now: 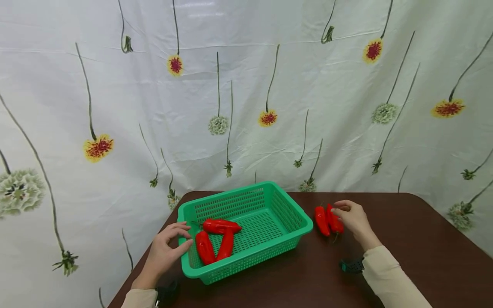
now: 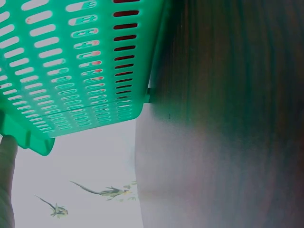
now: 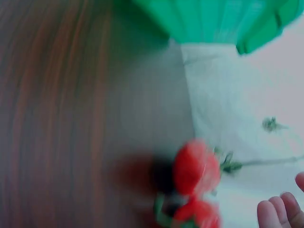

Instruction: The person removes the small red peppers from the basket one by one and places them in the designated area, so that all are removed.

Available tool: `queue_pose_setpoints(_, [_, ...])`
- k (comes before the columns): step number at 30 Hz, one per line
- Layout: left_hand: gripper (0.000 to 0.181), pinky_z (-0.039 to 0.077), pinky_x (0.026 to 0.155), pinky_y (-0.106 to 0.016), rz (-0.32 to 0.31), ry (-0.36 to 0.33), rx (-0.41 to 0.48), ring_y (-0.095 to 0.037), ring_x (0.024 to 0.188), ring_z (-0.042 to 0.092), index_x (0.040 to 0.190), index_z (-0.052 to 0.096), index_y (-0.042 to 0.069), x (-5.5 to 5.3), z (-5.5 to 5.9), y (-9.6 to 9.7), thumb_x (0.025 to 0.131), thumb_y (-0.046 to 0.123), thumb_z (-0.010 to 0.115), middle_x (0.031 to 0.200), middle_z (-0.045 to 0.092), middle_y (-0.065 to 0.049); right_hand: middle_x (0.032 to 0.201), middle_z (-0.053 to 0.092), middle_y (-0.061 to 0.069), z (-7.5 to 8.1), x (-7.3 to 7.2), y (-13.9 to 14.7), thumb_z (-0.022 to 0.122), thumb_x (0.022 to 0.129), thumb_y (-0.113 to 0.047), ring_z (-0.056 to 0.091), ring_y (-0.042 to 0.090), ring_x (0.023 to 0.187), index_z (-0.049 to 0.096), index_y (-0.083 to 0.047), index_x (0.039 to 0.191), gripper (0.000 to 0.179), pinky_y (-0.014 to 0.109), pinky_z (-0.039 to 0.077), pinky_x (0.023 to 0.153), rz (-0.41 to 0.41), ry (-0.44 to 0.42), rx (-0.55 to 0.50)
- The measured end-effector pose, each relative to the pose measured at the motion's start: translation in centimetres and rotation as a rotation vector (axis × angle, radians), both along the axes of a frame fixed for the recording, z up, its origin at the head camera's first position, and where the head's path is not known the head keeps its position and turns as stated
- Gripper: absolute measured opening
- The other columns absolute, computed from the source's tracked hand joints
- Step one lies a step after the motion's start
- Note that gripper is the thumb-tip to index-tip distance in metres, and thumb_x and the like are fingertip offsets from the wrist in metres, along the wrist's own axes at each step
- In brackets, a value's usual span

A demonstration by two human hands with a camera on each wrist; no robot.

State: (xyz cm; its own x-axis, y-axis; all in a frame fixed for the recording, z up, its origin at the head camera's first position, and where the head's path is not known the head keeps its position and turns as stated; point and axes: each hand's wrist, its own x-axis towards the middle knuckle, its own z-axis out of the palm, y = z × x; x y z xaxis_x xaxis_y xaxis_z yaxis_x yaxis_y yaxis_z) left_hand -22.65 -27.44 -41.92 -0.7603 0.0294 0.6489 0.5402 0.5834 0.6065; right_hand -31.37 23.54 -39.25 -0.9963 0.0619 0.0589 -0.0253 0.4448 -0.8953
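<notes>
A green plastic basket (image 1: 246,261) with slotted walls stands on the table, three red peppers (image 1: 221,226) lying at its left end. My left hand (image 1: 165,246) is at the basket's left rim, thumb and fingers spread apart, fingertips right at the edge. In the left wrist view, a finger (image 2: 7,166) shows just below the basket's rim (image 2: 35,141). To the right of the basket, more red peppers (image 1: 322,221) lie close together on the table. Over them is my right hand (image 1: 353,219), fingers loosely bent. The right wrist view shows its fingertips (image 3: 268,213) apart from the peppers (image 3: 195,166).
The dark brown wooden table (image 1: 308,273) has a rounded far edge. Behind it hangs a pale cloth (image 1: 246,149) printed with flowers. A dark band (image 1: 351,266) sits at my right wrist, below the sleeve (image 1: 389,273).
</notes>
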Motion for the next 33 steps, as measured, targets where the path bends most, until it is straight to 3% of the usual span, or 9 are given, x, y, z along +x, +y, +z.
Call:
queue_pose_setpoints(4, [0.016, 0.039, 0.094, -0.004, 0.001, 0.001, -0.006, 0.013, 0.117, 0.05, 0.085, 0.072, 0.013, 0.1, 0.1, -0.1, 0.081, -0.001, 0.078, 0.11, 0.07, -0.017, 0.13, 0.057, 0.029, 0.8, -0.3, -2.0, 0.058, 0.1, -0.017, 0.06, 0.045, 0.116, 0.055, 0.004, 0.132, 0.038, 0.052, 0.052, 0.099, 0.063, 0.023, -0.014])
queue_pose_setpoints(11, [0.01, 0.037, 0.094, -0.002, 0.026, -0.035, -0.011, 0.015, 0.116, 0.049, 0.086, 0.072, 0.008, -0.1, -0.2, -0.4, 0.082, 0.0, 0.078, 0.112, 0.069, -0.014, 0.134, 0.058, 0.023, 3.3, -1.1, -4.4, 0.06, 0.1, -0.021, 0.06, 0.038, 0.117, 0.057, -0.001, 0.134, 0.039, 0.051, 0.051, 0.101, 0.264, -0.01, 0.023])
queue_pose_setpoints(14, [0.014, 0.036, 0.093, -0.002, 0.037, -0.036, -0.021, 0.016, 0.115, 0.048, 0.085, 0.072, 0.011, -0.1, -0.1, -0.3, 0.082, -0.001, 0.078, 0.112, 0.07, -0.013, 0.135, 0.058, 0.02, 4.5, -1.2, -5.3, 0.061, 0.1, -0.023, 0.06, 0.034, 0.117, 0.058, -0.003, 0.133, 0.039, 0.049, 0.051, 0.101, 0.334, -0.018, 0.039])
queue_pose_setpoints(19, [0.019, 0.036, 0.092, -0.001, 0.04, -0.032, -0.021, 0.018, 0.115, 0.047, 0.084, 0.071, 0.017, -0.1, 0.0, 0.0, 0.081, -0.001, 0.078, 0.111, 0.069, -0.018, 0.137, 0.055, 0.024, 6.3, -1.6, -6.7, 0.06, 0.1, -0.021, 0.058, 0.038, 0.122, 0.057, 0.001, 0.133, 0.04, 0.052, 0.048, 0.105, 0.48, -0.023, 0.038])
queue_pose_setpoints(25, [0.017, 0.036, 0.093, -0.001, 0.035, -0.03, -0.025, 0.018, 0.115, 0.047, 0.085, 0.072, 0.012, -0.1, 0.0, 0.0, 0.08, -0.003, 0.077, 0.112, 0.069, -0.02, 0.143, 0.052, 0.026, 8.5, -2.5, -8.6, 0.06, 0.1, -0.02, 0.055, 0.039, 0.127, 0.055, 0.0, 0.137, 0.042, 0.053, 0.047, 0.107, 0.648, -0.096, 0.067])
queue_pose_setpoints(29, [0.014, 0.036, 0.093, -0.001, 0.025, -0.007, -0.023, 0.016, 0.116, 0.048, 0.085, 0.071, 0.008, -0.2, 0.0, -0.1, 0.08, -0.003, 0.078, 0.111, 0.069, -0.018, 0.136, 0.059, 0.019, 9.8, -3.1, -10.1, 0.062, 0.099, -0.021, 0.054, 0.042, 0.126, 0.056, -0.005, 0.136, 0.041, 0.05, 0.048, 0.106, 0.713, -0.148, 0.085])
queue_pose_setpoints(33, [0.013, 0.037, 0.093, -0.002, 0.017, 0.004, -0.019, 0.015, 0.116, 0.049, 0.085, 0.071, 0.007, 0.0, 0.0, -0.2, 0.08, -0.003, 0.078, 0.11, 0.07, -0.008, 0.131, 0.062, 0.009, 10.8, -3.5, -11.9, 0.064, 0.098, -0.023, 0.059, 0.032, 0.12, 0.056, -0.009, 0.136, 0.041, 0.048, 0.048, 0.106, 0.763, -0.183, 0.128])
